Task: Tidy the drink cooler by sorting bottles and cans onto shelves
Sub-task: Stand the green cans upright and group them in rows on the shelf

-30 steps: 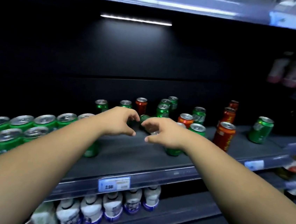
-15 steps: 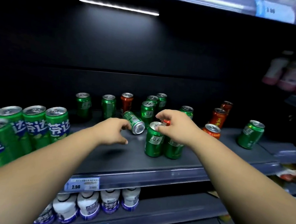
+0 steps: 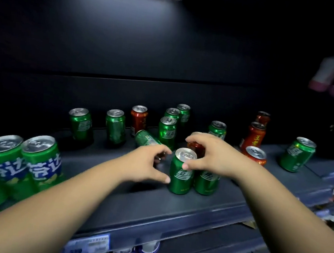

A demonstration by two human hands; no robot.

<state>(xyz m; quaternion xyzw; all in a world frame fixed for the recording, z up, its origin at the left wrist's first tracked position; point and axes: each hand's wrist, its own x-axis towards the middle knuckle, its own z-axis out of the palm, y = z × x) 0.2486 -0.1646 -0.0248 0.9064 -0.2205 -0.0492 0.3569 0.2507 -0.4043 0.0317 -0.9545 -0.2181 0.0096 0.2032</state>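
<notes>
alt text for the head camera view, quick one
Two bare hands meet over a dark cooler shelf: the right hand arches over an upright green can, thumb on its side, while the left hand reaches a tipped green can. Loose green and red cans stand behind.
</notes>
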